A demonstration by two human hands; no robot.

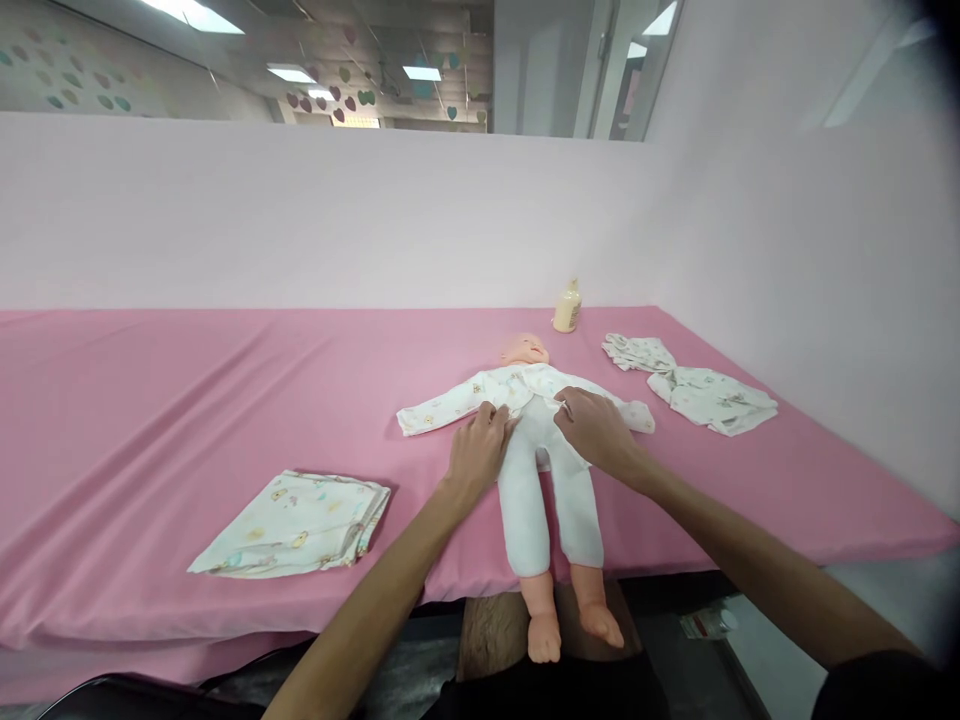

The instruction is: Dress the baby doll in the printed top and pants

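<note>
A baby doll with a white cloth body lies on its back, its bare feet hanging past the table's front edge. It wears a white printed baby shirt, sleeves spread to both sides and the front parted over the belly. My left hand pinches the shirt's edge at the doll's waist on the left. On the other side, my right hand has its fingers closed on the opposite edge of the shirt front. The fingertips partly hide the fabric they grip.
A pink sheet covers the table. Folded printed cloth lies at the front left. Crumpled white baby clothes lie at the right. A pale yellow pump bottle stands behind the doll's head, near the white wall.
</note>
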